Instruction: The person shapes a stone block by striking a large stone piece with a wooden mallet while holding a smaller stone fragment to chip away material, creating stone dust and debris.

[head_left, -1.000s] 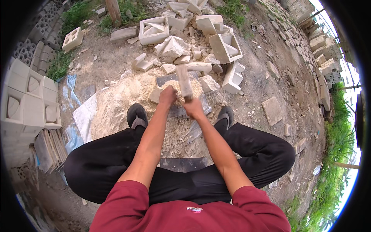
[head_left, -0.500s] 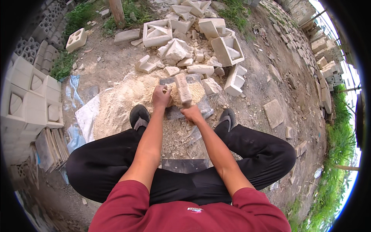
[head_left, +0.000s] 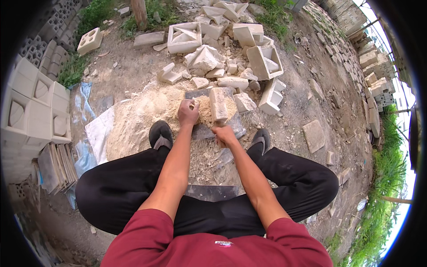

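My right hand [head_left: 225,135] is closed round the handle of a mallet with a thick, dusty, pale rectangular head [head_left: 218,105]. The head is over a dark flat slab [head_left: 203,132] strewn with yellowish crushed stone [head_left: 231,107]. At the slab's left side my left hand [head_left: 188,112] has its fingers curled in a pinch; what they hold, if anything, is too small to make out. Beside that hand a heap of pale sandy grit [head_left: 138,120] spreads leftward, partly over a white sheet [head_left: 100,129].
Beyond the slab lies a pile of broken pale blocks [head_left: 203,59], some hollow. Stacked moulded blocks [head_left: 38,113] and leaning thin boards [head_left: 57,167] stand at the left. My sandalled feet [head_left: 161,134] flank the work spot. A flat stone [head_left: 314,136] lies to the right.
The mallet's head has shifted a little to the right and looks larger, raised toward me. My left hand stays beside the slab, its fingers still curled.
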Demonstrator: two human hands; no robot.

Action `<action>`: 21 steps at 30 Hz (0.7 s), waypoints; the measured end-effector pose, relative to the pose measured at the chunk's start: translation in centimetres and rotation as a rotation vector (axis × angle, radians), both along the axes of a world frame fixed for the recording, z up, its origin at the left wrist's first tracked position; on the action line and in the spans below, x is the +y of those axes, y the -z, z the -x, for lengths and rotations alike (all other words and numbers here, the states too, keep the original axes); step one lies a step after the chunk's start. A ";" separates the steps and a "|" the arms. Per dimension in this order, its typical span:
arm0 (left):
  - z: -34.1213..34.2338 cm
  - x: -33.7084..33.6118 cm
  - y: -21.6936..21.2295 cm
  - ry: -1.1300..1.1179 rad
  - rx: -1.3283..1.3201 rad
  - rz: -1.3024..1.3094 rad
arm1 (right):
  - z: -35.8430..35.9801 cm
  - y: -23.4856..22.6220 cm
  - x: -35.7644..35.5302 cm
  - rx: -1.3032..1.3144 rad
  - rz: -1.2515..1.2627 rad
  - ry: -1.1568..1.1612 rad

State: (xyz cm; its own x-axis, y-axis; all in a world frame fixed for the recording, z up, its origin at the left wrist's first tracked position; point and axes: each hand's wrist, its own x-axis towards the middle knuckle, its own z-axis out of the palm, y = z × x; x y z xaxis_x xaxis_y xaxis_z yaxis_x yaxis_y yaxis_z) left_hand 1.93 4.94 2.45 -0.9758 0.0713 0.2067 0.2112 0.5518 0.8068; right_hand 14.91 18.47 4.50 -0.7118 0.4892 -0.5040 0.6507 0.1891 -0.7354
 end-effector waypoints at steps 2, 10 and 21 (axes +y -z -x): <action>0.2 -2.0 0.9 -0.016 0.003 -0.004 | 1.5 -3.7 -1.0 -0.117 0.183 0.003; 0.5 -1.7 0.3 0.001 -0.132 -0.074 | 2.0 -3.4 -1.2 0.052 -0.080 0.002; 1.0 -2.7 1.1 -0.052 -0.134 -0.214 | 2.8 -7.0 -4.5 0.194 -0.069 0.012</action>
